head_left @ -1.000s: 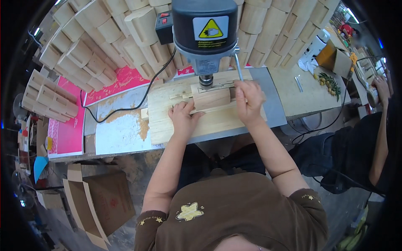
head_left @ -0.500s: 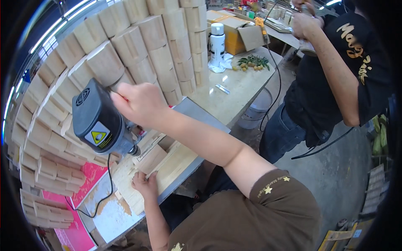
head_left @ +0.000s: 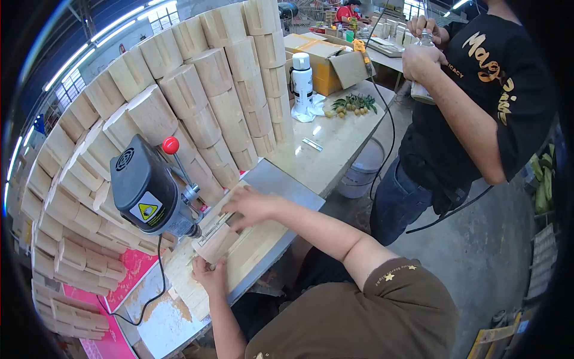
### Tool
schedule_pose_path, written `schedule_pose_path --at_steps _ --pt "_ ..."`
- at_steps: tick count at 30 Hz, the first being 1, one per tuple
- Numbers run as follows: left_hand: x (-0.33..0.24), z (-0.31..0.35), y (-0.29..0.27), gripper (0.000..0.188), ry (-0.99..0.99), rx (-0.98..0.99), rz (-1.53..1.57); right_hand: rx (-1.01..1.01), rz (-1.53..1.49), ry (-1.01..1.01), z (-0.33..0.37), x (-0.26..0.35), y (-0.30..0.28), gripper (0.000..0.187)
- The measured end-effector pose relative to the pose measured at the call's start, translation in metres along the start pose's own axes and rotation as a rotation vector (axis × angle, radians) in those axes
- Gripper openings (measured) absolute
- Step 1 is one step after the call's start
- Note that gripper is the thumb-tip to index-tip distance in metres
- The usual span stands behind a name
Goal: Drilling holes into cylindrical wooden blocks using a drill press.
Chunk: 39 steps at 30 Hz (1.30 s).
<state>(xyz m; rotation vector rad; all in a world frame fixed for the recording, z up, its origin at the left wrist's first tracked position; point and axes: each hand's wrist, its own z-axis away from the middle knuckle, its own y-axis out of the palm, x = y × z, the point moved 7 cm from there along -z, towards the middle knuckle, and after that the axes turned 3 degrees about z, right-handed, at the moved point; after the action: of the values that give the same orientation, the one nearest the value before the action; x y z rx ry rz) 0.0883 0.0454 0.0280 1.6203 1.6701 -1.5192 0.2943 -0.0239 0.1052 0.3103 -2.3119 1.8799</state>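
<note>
From the view's centre, we see a dark grey drill press [head_left: 140,186] at nine o'clock, bearing a black-and-yellow triangle [head_left: 146,210] and red knob [head_left: 170,145]; a pale tan wooden block [head_left: 214,244] and bright pink sheeting [head_left: 136,263] towards eight; a white bottle [head_left: 302,82] with black markings at twelve; a gold-and-white-lettered black shirt [head_left: 466,128] at two; a yellow-starred brown shirt [head_left: 359,317] at five.

Worn on my head, the left fisheye camera looked obliquely down and rightward, with my right hand [head_left: 251,205] and the drill press [head_left: 146,185] near, distant windows [head_left: 70,93] toward the rim.
</note>
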Motion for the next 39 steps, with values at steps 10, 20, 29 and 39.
schedule_pose_path --at_steps 10,20,29,39 --pt "0.022 0.033 -0.109 0.043 0.154 -0.089 -0.084 -0.248 0.032 0.023 0.034 -0.004 0.021 0.036" --pt "0.054 0.098 -0.318 0.037 -0.093 -0.387 -0.405 -0.059 -0.296 -0.306 0.076 0.109 0.005 0.029" --pt "0.052 0.104 -0.299 0.039 -0.126 -0.488 -0.382 -0.056 -0.205 -0.060 0.076 0.083 -0.004 0.031" --pt "0.059 0.069 -0.228 0.061 -0.080 -0.447 -0.298 -0.244 0.027 -0.037 0.081 0.054 -0.011 0.031"
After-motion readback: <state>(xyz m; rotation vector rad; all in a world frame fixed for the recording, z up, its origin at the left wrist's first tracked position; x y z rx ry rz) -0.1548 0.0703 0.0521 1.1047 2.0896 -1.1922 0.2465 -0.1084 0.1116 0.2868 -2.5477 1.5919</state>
